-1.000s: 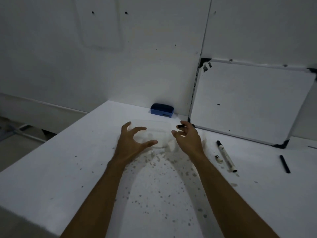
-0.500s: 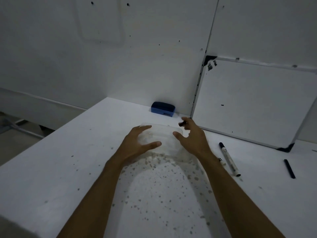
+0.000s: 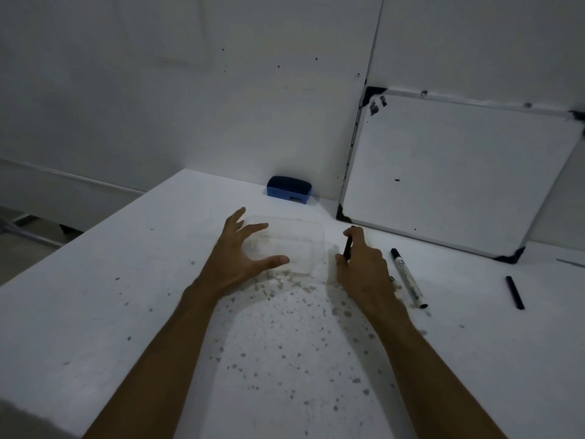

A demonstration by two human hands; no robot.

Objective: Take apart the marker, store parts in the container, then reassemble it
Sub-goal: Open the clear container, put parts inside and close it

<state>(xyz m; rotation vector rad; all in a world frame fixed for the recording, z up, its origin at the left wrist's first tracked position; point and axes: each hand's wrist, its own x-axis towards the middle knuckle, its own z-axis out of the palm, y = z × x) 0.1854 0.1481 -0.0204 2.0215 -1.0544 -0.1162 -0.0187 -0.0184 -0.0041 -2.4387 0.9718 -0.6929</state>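
A clear plastic container (image 3: 304, 245) sits on the white table, hard to see against it. My left hand (image 3: 240, 258) hovers at its left side, fingers spread and holding nothing. My right hand (image 3: 364, 270) is just right of the container, fingers closed on a thin black marker part (image 3: 348, 247) that sticks up from them. The white marker barrel (image 3: 408, 277) with a dark tip lies on the table right of that hand. A small part shows just at my right hand's edge (image 3: 392, 278). Another black part (image 3: 514, 292) lies far right.
A blue eraser (image 3: 288, 189) stands against the wall behind the container. A whiteboard (image 3: 449, 172) leans on the wall at the back right. The table (image 3: 126, 296) has speckled stains in front of me; its left edge drops to the floor.
My right hand has drawn back from the container's right side, still holding the black part. My left hand has opened and lifted off the container's left rim. The view shifted slightly.
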